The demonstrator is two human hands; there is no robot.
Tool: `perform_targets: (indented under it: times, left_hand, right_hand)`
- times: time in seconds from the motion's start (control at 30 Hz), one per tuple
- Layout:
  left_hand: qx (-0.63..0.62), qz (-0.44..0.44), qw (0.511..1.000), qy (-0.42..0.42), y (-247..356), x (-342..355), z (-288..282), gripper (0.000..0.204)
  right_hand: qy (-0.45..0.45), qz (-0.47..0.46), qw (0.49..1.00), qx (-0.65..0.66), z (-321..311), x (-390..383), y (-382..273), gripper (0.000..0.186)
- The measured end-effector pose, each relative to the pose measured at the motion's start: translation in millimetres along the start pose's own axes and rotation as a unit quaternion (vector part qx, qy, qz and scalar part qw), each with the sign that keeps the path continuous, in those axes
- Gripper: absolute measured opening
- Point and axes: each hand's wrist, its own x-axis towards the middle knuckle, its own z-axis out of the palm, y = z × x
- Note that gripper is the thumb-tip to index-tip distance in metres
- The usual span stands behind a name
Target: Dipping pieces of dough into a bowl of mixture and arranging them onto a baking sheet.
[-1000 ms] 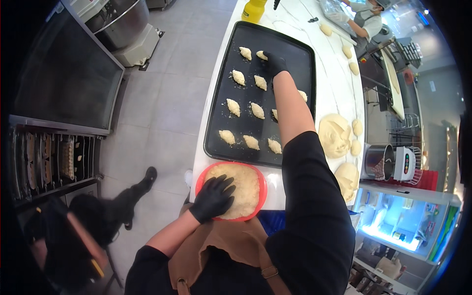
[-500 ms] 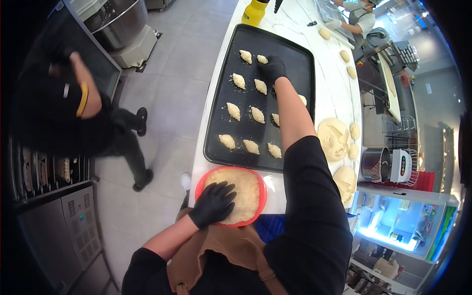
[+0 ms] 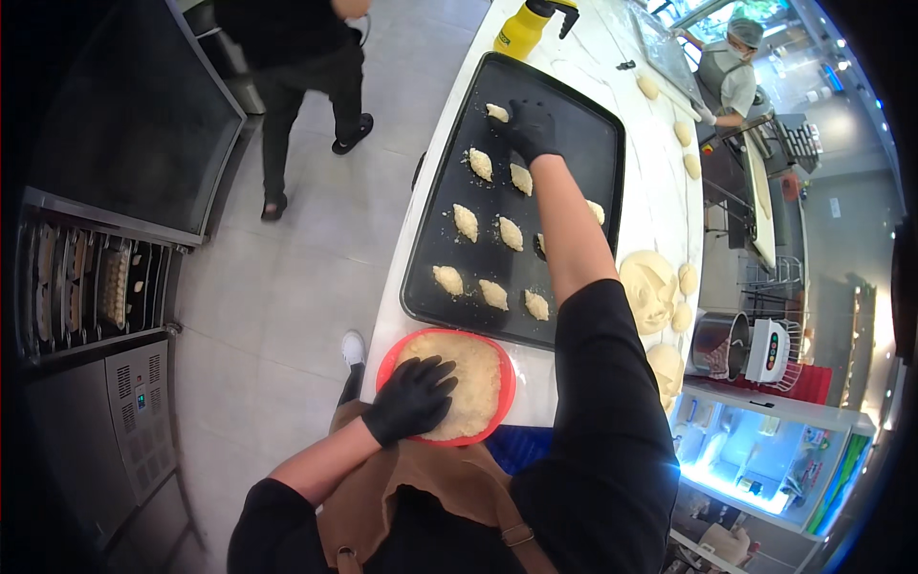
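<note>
My left hand point(image 3: 409, 400), in a black glove, lies with fingers spread on pale crumbly dough point(image 3: 469, 373) filling a red round container point(image 3: 499, 411). My right hand point(image 3: 529, 129), also black-gloved, reaches onto the upper part of a large black baking tray point(image 3: 440, 244), beside a small pale piece point(image 3: 497, 112). Its dark fingers blend into the tray, so what they hold, if anything, is unclear. Several shaped dough pieces point(image 3: 510, 232) sit in rows lower on the tray, some hidden by my forearm.
A yellow bottle point(image 3: 519, 35) stands beyond the tray; dough mounds point(image 3: 646, 287) lie right of it on the white counter point(image 3: 660, 172). A co-worker point(image 3: 729, 81) works at the far right end. Another person point(image 3: 306, 96) is left on the floor, near a rack point(image 3: 91, 287).
The co-worker on the left has walked from beside the rack to the upper part of the view. My right hand stays at the tray's upper pieces, shifting slightly; my left stays on the dough.
</note>
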Motion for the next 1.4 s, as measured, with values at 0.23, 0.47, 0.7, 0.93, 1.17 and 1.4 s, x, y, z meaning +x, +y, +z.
perform_targets:
  times: [0.23,0.47,0.7,0.93,1.17,1.4]
  left_hand:
    - [-0.016,-0.006,1.000,-0.005,-2,1,1,0.034]
    - [-0.027,0.008,0.999,-0.032,-1,-6,2,0.036]
    - [-0.050,-0.007,0.994,-0.100,-1,3,22,0.064]
    - [0.167,0.063,0.956,-0.234,12,31,27,0.088]
    - [0.118,0.203,0.949,-0.211,-1,40,50,0.081]
    - [0.063,0.173,0.958,-0.219,-10,16,29,0.066]
  right_hand:
    - [-0.080,0.008,0.993,-0.089,1,15,-44,0.038]
    - [-0.024,-0.002,0.998,-0.052,8,-10,-40,0.041]
    - [0.130,-0.001,0.952,0.275,-110,-149,-26,0.018]
    - [0.250,0.224,0.940,0.067,-242,-468,70,0.012]
    - [0.023,0.538,0.766,-0.352,-368,-790,197,0.038]
    - [-0.185,0.583,0.703,-0.362,-384,-842,280,0.049]
